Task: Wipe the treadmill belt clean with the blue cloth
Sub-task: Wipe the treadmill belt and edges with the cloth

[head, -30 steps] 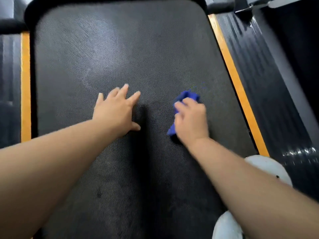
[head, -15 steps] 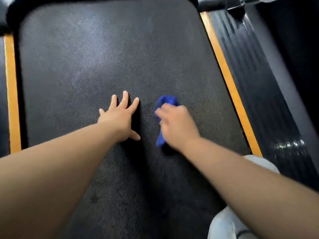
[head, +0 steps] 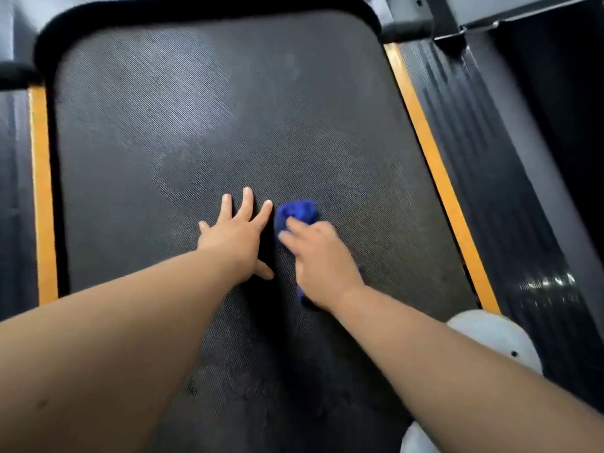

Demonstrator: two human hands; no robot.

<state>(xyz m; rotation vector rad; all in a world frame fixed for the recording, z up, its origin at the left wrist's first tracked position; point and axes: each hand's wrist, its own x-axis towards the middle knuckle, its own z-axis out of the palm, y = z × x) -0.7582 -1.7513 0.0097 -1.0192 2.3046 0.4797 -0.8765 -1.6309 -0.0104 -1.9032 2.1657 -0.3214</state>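
Single head-worn wide-angle view, set above the person's own arms and facing forward and steeply down. The treadmill belt (head: 228, 125) runs lengthwise up the frame between orange side strips (head: 434, 171). Range is close: both forearms enter from the bottom, with the left hand (head: 237, 238) and right hand (head: 322, 259) near centre.

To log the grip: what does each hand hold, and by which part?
Right hand covers the cloth at its middle, grip blurred; left hand lies flat on the belt, holding nothing.
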